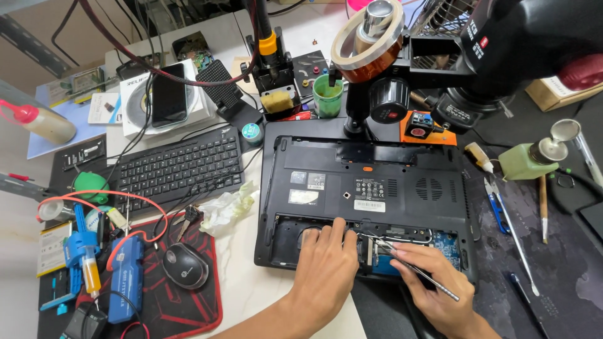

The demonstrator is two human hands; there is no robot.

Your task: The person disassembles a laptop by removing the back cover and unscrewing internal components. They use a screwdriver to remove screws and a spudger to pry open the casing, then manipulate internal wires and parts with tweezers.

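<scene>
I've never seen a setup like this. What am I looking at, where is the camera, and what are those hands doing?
There is one picture, taken by a camera worn on a person's head, looking down at a cluttered repair bench. No robot here: both hands are the person's own. In the middle lies a black laptop turned upside down, its lower compartment open. The left hand rests flat on that open part. The right hand holds thin metal tweezers, tips pointing into the compartment. Above stands a black microscope. To the left are a keyboard, a mouse and a phone; to the right, blue-handled scissors and a green bottle.
</scene>
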